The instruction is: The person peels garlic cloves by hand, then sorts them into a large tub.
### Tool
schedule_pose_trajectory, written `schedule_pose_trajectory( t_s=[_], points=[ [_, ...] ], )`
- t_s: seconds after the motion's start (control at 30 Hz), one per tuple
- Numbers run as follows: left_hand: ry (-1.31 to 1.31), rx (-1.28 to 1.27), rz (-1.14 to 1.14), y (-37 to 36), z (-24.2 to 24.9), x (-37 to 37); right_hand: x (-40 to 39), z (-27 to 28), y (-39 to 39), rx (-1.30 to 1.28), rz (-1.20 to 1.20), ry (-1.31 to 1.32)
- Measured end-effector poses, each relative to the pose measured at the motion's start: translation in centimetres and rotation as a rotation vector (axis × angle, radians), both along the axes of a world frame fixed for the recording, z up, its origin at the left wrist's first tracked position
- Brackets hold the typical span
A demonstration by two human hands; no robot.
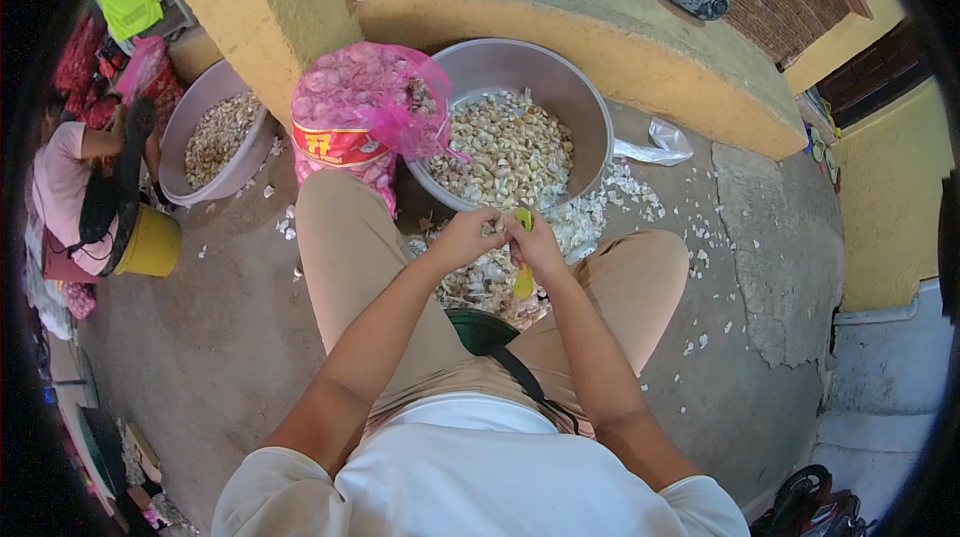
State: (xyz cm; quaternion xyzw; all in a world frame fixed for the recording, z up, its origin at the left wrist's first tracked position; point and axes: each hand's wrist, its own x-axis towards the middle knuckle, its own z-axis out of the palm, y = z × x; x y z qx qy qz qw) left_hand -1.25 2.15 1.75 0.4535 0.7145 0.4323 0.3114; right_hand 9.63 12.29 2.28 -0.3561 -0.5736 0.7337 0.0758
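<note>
My right hand (534, 245) is closed round a yellow-green tool (523, 282), which points down towards my lap. Close beside it, my left hand (468, 240) pinches a small piece that looks like garlic (489, 228). Just beyond both hands stands a large grey tub (592, 117) with many pale garlic cloves (505, 152) in it. Between my knees lies a heap of peels and garlic pieces (480, 282). To the left of the tub, a pink mesh sack (345, 87) with a red label is full of garlic bulbs.
On the left, a person (75, 177) sits on a yellow bucket (152, 242) by another tub (255, 142) of cloves. A yellow ledge (640, 62) runs behind my tub. A plastic bag (665, 144) and scattered peels lie on the floor at the right.
</note>
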Motion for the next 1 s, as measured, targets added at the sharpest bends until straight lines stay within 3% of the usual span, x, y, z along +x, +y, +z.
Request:
schedule_pose_trajectory(
  t_s=[0.2, 0.4, 0.6, 0.7, 0.9, 1.0],
  points=[
    [-0.029, -0.001, -0.036, 0.0, -0.4, 0.0, 0.0, -0.6, 0.2, 0.296, 0.052, -0.063],
    [0.039, 0.006, 0.004, 0.0, -0.8, 0.2, 0.1, -2.2, 0.3, 0.378, 0.013, 0.016],
    [0.087, -0.058, -0.019, 0.0, -0.5, 0.1, 0.2, -2.2, 0.4, 0.466, 0.018, -0.106],
    [0.084, -0.083, -0.021, 0.1, -1.0, 0.0, 0.1, -3.0, 0.5, 0.447, 0.012, 0.002],
    [0.095, -0.054, -0.031, 0.0, -0.7, 0.4, 0.0, -0.6, 0.3, 0.224, 0.039, -0.074],
    [0.097, -0.004, -0.052, 0.1, -1.4, 0.5, 0.2, -0.6, 0.4, 0.23, 0.049, -0.065]
  ],
)
